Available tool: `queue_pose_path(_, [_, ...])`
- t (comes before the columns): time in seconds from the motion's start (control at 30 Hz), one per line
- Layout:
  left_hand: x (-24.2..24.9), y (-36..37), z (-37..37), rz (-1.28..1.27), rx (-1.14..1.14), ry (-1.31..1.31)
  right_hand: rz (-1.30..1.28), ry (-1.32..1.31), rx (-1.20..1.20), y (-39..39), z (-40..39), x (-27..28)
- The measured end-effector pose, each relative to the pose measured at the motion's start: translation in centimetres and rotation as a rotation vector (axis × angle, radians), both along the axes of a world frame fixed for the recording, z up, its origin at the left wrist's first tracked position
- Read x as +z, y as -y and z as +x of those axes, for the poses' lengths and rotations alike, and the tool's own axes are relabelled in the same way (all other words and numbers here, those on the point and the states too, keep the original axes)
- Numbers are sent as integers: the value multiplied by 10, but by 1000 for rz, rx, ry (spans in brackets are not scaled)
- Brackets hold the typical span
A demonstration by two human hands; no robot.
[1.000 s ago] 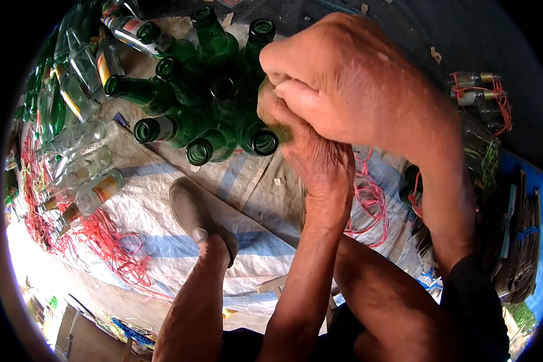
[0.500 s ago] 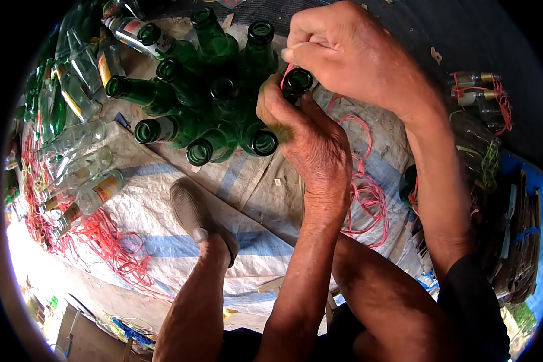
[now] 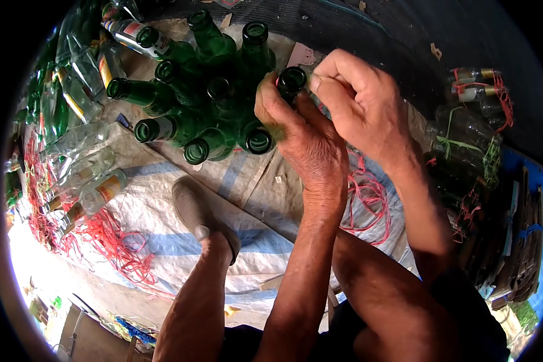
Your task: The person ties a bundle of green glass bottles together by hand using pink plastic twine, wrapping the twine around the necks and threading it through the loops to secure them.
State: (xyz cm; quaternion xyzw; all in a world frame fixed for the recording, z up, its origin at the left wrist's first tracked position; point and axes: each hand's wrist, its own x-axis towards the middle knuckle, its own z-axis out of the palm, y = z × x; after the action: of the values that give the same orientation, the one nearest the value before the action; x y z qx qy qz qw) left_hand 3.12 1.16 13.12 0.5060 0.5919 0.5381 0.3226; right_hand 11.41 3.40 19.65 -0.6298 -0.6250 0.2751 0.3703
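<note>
Several green glass bottles [image 3: 220,90] stand upright in a close cluster. My left hand [image 3: 304,136] is closed round the neck of the green bottle [image 3: 292,80] at the cluster's right side. Right beside that neck, my right hand [image 3: 365,111] is pinched, thumb against forefinger. A bit of pink string shows at the left of the neck; the part at my right fingertips is mostly hidden. More pink string [image 3: 368,202] lies in loose loops on the sheet below my hands.
Clear bottles [image 3: 96,190] and a heap of pink string [image 3: 117,247] lie at the left on a striped woven sheet [image 3: 259,241]. Tied bottles [image 3: 470,130] are at the right, near a stack of flat dark pieces [image 3: 519,241]. My shoe [image 3: 193,208] rests below the cluster.
My right hand has moved down and to the right, from above the bottle's neck to its right side. My left hand stays round the bottle.
</note>
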Motion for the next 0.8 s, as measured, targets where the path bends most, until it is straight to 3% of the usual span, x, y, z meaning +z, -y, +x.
queue_pose_path(0.27, [7, 6, -7, 5, -36, -34, 106, 145, 41, 19, -7, -8])
queue_pose_path(0.47, [-5, 11, -11, -7, -109, -62, 132, 111, 6, 30, -10, -13])
queue_pose_path(0.6, [13, 17, -16, -65, -190, -45, 104, 98, 4, 36, -11, -11])
queue_pose_path(0.8, [22, 33, -21, -88, -210, -205, 99, 88, -19, 38, -14, -10])
